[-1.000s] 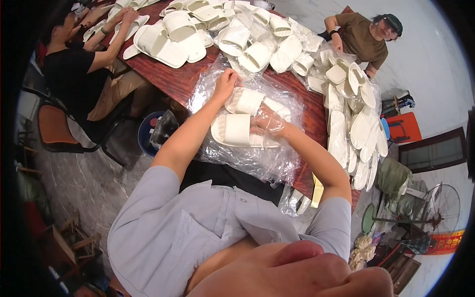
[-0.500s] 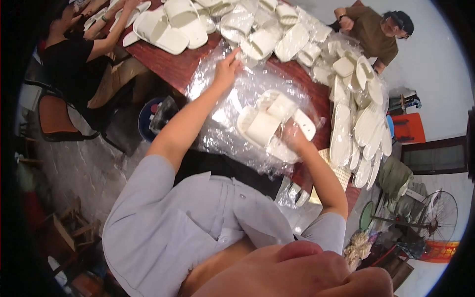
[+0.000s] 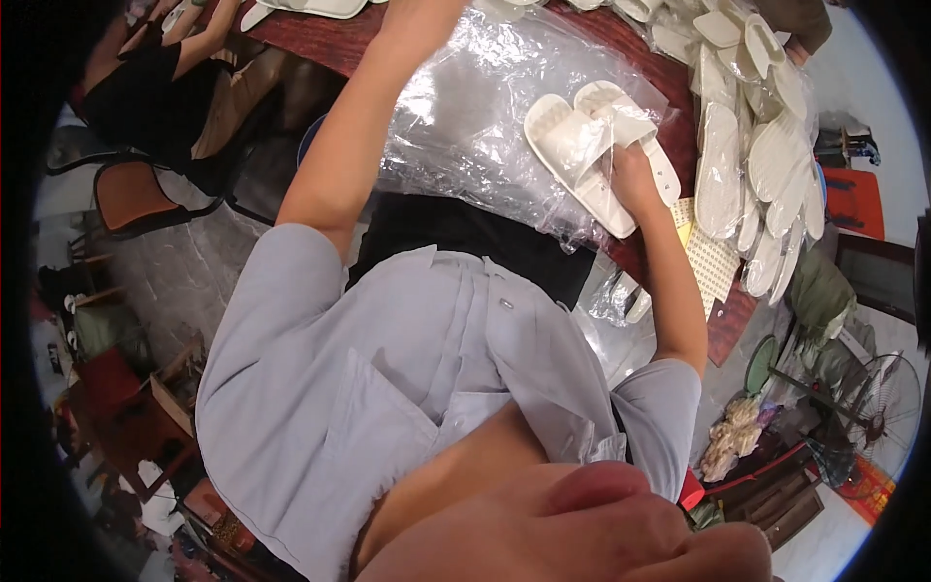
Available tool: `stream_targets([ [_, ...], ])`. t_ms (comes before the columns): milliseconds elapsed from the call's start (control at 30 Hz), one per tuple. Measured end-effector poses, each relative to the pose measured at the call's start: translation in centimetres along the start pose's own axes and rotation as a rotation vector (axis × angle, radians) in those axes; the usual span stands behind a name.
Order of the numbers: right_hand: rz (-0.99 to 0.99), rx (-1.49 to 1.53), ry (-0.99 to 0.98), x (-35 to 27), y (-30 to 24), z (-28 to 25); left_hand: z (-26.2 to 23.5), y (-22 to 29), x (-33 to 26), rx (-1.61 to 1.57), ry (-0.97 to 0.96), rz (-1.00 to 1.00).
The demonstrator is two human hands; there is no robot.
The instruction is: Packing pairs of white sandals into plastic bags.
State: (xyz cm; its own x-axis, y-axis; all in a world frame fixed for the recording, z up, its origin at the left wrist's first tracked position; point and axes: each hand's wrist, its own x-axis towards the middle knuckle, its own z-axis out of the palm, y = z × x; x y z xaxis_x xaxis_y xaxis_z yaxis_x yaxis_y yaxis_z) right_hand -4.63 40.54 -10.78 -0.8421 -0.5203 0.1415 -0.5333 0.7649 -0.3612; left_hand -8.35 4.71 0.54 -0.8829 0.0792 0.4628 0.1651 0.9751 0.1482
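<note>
Two white slippers lie paired, soles overlapping, on a sheet of clear plastic film spread over a dark red table. The pair sits at the film's right part, near the table's near edge, toes pointing up-left in the head view.

Right hand: fingers curled closed around the lower side of the slipper pair, thumb side tucked against the strap of the right-hand slipper. Grip is firm contact; the heel ends extend past the hand toward the table edge.

Left hand: forearm runs up along the left border of the film and leaves the picture at the top edge; the hand itself is cut off, so finger state cannot be told.

Film: crinkled, glossy, bunched under the slippers and hanging slightly over the near table edge above the dark lap.

Surroundings: a row of loose white slippers is stacked overlapping along the table's right side, just beside the held pair. A yellowish dotted sheet lies at the table corner below that row. Another person in black sits at upper left beside an orange-backed chair. A floor fan stands lower right.
</note>
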Motion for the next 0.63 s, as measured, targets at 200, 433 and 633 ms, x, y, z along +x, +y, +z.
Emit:
stream_targets([
  [200,-0.051,0.067,-0.014,0.2,0.3,0.2,-0.8,11.6,-4.5,-0.013,-0.010,0.399],
  [433,-0.084,-0.316,-0.028,-0.4,-1.0,-2.9,9.1,9.5,-8.0,-0.131,-0.395,0.250],
  [633,0.264,-0.294,0.139,-1.2,0.8,-6.9,11.1,8.7,-9.1,-0.178,-0.264,0.273],
])
